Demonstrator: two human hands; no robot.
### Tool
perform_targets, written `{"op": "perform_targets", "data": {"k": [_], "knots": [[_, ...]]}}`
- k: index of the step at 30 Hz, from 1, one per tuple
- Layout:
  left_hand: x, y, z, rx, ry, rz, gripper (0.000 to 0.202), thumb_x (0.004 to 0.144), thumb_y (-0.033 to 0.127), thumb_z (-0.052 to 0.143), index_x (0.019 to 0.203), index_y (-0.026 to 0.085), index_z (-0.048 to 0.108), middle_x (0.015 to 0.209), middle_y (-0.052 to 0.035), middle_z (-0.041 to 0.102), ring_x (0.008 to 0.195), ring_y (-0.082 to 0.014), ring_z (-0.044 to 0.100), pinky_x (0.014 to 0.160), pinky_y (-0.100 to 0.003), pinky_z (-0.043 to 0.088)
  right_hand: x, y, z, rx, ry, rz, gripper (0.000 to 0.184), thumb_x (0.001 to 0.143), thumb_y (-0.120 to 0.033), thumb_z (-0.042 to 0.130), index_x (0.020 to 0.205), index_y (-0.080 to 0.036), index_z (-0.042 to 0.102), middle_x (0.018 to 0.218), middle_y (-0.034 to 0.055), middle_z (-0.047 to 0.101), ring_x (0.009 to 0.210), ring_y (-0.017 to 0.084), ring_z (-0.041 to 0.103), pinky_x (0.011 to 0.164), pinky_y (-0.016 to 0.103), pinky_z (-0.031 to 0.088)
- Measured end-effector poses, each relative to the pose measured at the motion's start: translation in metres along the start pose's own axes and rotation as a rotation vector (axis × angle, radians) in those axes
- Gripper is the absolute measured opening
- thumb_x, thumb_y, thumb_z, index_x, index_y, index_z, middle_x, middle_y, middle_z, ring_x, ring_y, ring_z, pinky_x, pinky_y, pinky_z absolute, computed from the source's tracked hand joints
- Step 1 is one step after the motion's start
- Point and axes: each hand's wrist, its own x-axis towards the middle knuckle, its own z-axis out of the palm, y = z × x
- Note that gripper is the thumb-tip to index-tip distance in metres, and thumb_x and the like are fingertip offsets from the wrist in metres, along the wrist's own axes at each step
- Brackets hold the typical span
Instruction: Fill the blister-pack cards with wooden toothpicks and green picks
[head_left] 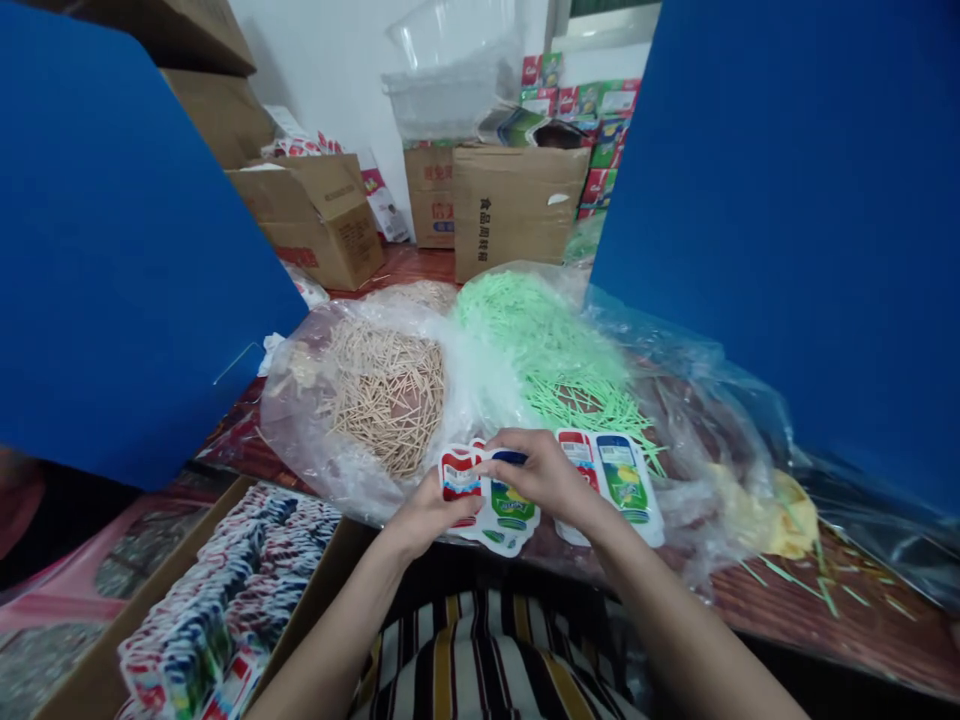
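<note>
Between pinched fingers (pixel 517 439) — red-and-green packet (pixel 513 522)

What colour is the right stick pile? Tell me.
The right stick pile is light green, seen best in the head view.

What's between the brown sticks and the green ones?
Crumpled clear plastic lies between the brown sticks and the green sticks; the head view shows it.
</note>
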Motion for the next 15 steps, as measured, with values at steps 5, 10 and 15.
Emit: {"op": "perform_targets", "data": {"k": [5, 10, 15], "knots": [[0.005, -0.009, 0.019, -0.007, 0.194, 0.01, 0.033, 0.063, 0.031, 0.078, 0.089, 0.013, 0.069, 0.079, -0.0045, 0.072, 0.07, -0.0168, 0.065, 0.067, -0.027, 0.053, -0.007, -0.006, -0.012, -0.164, 0.065, 0.032, 0.023, 0.087, -0.039, 0.054, 0.083, -0.019, 0.065, 0.073, 0.0018, 0.067, 0.068, 0.016, 0.06, 0.062, 0.024, 0.039], [0.011, -0.008, 0.034, 0.022, 0.275, 0.036, 0.037, 0.053, 0.025, 0.083, 0.084, 0.012, 0.069, 0.074, -0.0029, 0.071, 0.067, -0.0175, 0.065, 0.067, -0.028, 0.053, -0.011, 0.002, -0.016, -0.203, 0.098, 0.069, 0.025, 0.085, -0.038, 0.056, 0.073, -0.016, 0.061, 0.06, -0.0017, 0.058, 0.057, 0.011, 0.052, 0.054, 0.021, 0.031], [0.016, -0.004, 0.047, 0.027, 0.272, 0.036, 0.03, 0.055, 0.028, 0.082, 0.077, 0.012, 0.069, 0.068, -0.0016, 0.071, 0.061, -0.0162, 0.064, 0.062, -0.026, 0.052, -0.012, 0.0, -0.027, -0.163, 0.109, 0.087, 0.029, 0.082, -0.043, 0.06, 0.071, -0.016, 0.06, 0.059, -0.0025, 0.057, 0.056, 0.01, 0.05, 0.054, 0.021, 0.031]]}}
